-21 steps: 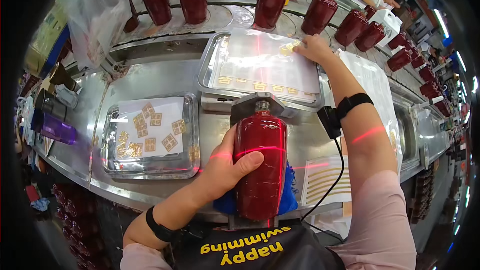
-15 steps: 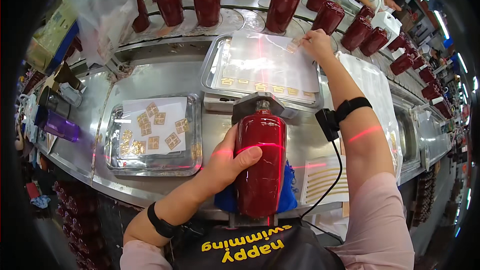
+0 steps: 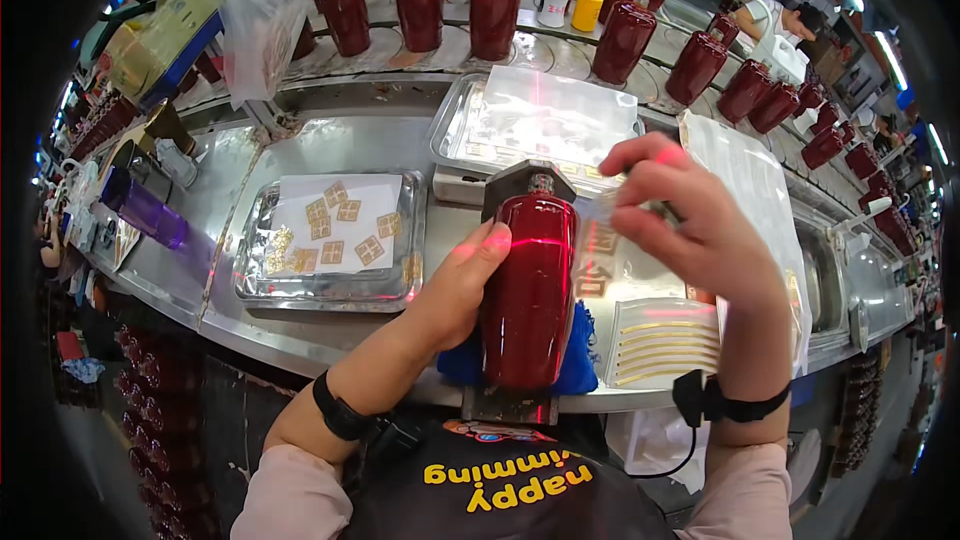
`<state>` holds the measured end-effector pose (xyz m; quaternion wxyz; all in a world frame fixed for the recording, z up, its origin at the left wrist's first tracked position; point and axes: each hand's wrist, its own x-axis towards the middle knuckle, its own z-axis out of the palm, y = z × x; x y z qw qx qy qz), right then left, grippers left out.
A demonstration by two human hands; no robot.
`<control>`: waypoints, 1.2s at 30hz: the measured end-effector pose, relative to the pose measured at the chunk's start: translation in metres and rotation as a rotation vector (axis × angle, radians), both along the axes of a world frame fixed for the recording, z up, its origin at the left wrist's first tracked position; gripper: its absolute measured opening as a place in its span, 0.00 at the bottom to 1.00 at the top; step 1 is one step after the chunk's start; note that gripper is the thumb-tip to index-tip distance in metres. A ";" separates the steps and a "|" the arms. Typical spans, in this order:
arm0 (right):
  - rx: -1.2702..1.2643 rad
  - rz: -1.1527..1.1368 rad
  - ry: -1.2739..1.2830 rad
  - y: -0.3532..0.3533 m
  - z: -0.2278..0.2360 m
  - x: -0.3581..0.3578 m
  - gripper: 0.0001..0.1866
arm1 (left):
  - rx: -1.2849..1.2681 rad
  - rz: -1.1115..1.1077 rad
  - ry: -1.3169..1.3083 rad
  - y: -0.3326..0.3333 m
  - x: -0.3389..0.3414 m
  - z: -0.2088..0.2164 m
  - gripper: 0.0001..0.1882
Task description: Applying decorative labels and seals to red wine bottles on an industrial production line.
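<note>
Drawn back from the tray (image 3: 437,145), the right hand (image 3: 690,215) pinches a blurred, see-through decal (image 3: 597,258) beside the bottle (image 3: 530,290), which the left hand (image 3: 460,285) cups on blue cloth (image 3: 580,355) at the bench's (image 3: 330,145) front edge, presumably to stop it rolling.

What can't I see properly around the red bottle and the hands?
All in the head view:
- Left hand: most fingers are hidden behind the red bottle.
- Blue cloth: its middle is covered by the bottle.
- Right hand: blurred, so whether it pinches anything is unclear.
- Plastic bag: its top is cut off by the upper edge.
</note>
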<state>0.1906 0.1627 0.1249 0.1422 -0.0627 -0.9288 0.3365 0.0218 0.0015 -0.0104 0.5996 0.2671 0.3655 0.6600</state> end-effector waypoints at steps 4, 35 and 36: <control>-0.022 0.017 0.070 -0.009 -0.048 -0.025 0.06 | 0.069 0.130 0.080 -0.007 0.007 0.003 0.36; 0.012 -0.295 0.365 -0.023 -0.082 -0.028 0.10 | 0.074 0.286 0.648 -0.013 0.018 -0.003 0.49; 0.067 -0.350 0.425 -0.026 -0.082 -0.025 0.12 | 0.063 0.288 0.652 -0.013 0.019 -0.001 0.49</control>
